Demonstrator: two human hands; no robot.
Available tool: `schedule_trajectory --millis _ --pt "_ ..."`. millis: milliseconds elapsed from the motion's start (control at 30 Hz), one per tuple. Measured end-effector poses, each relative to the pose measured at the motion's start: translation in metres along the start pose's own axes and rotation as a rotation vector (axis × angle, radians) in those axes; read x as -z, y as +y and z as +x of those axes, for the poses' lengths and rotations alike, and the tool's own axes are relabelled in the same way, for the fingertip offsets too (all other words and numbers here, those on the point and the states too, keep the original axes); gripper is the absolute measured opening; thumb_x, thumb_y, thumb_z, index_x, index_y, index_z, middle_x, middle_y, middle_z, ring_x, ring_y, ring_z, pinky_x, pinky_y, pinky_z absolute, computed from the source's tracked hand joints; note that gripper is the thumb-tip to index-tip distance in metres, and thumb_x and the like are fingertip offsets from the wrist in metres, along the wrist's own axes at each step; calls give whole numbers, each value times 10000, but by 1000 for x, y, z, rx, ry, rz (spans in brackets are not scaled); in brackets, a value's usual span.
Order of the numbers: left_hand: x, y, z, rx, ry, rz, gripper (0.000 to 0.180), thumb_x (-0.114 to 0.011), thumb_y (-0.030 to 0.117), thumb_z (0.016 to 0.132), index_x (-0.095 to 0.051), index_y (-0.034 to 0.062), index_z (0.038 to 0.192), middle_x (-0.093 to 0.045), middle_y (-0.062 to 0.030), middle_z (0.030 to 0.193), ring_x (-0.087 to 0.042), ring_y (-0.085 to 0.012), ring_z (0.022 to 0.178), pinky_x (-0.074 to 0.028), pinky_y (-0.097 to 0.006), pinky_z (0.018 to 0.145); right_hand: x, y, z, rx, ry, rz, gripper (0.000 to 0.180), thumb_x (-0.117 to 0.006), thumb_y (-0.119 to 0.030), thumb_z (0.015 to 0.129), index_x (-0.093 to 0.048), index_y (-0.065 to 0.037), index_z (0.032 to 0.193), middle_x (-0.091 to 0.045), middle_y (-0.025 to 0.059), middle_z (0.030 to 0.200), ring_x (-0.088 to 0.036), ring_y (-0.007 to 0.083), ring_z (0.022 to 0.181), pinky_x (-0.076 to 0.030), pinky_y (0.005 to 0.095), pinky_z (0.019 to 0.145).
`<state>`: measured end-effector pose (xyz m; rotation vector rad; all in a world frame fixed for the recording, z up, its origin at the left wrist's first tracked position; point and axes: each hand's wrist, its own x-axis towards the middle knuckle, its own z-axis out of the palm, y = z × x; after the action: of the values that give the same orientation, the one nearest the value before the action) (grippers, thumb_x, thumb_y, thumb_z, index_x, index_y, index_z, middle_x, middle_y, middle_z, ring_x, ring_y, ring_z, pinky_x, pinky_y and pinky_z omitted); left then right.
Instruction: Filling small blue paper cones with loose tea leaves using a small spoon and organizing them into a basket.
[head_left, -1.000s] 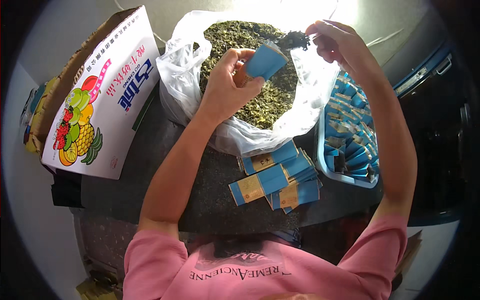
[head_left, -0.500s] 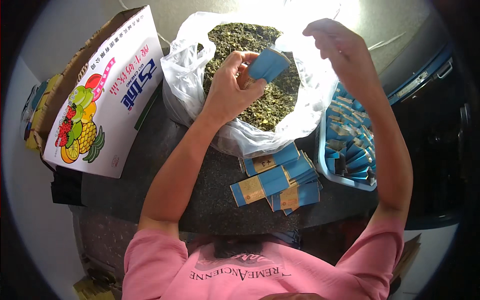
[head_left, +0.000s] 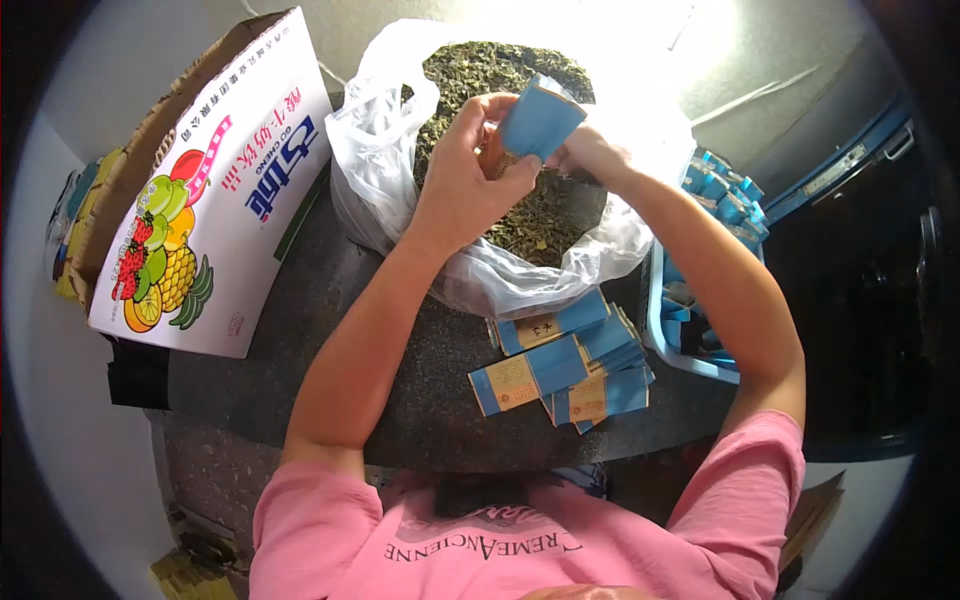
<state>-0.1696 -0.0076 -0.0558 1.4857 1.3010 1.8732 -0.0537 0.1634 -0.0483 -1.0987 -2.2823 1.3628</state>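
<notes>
My left hand (head_left: 462, 185) is closed around a small blue paper packet (head_left: 541, 120), thumb on its near side. The packet is tilted, with its tan-edged end upward, above a white plastic bag (head_left: 378, 125) full of dried, dark green leaves (head_left: 500, 62). My right hand (head_left: 598, 156) reaches in from the right, just behind and beside the packet, low over the leaves. Its fingers are mostly hidden by the packet and my left thumb, so whether they hold anything is not visible. Flat blue-and-tan packets (head_left: 560, 365) lie in an overlapping pile in front of the bag.
A light blue plastic basket (head_left: 662, 325) of upright blue packets (head_left: 725, 195) stands at the right, partly under my right forearm. To the left is an open white carton (head_left: 225, 200) printed with fruit. The dark speckled tabletop (head_left: 400, 385) curves along my body. A black cabinet (head_left: 860, 290) is at far right.
My right hand has come down and left from its raised place at the upper right to beside the packet. My left hand keeps holding the packet, nearly in place.
</notes>
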Motion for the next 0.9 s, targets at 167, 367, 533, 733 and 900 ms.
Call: schedule_trajectory --millis 167,367,533,733,900 --pt "4 -1 -1 24 -17 34 440 -704 102 777 -546 15 1179 -580 -34 871 -521 -72 709 -471 -245 650 26 -26 -30 69 58 145 243 -559 -314 943 -624 -95 1026 -648 27 783 -611 103 617 -501 245 532" --pt "-1 2 0 44 -23 -3 426 -706 126 776 -559 17 1160 -573 -29 841 -536 -75 716 -475 -249 667 69 -62 -80 224 164 118 287 -521 -314 980 -656 -73 1055 -589 -18 773 -471 52 607 -378 205 541" --pt "3 1 0 50 -13 108 452 -721 144 765 -554 10 1163 -574 -31 851 -545 -75 717 -484 -248 660 87 -85 -104 342 156 14 275 -532 -291 975 -655 -60 1060 -562 -21 741 -446 42 583 -371 208 531" --pt "1 -2 1 31 -26 122 464 -725 151 760 -552 6 1165 -574 -37 829 -542 -75 704 -484 -249 649 64 -85 -105 561 119 -351 287 -474 -267 995 -669 -68 1063 -606 20 795 -521 78 657 -416 228 565" --pt "1 1 0 37 -16 79 457 -721 148 760 -555 4 1160 -576 -44 834 -553 -84 707 -489 -258 657 49 -87 -108 891 220 -593 299 -437 -216 998 -676 -60 1089 -642 46 850 -560 126 717 -466 272 603"
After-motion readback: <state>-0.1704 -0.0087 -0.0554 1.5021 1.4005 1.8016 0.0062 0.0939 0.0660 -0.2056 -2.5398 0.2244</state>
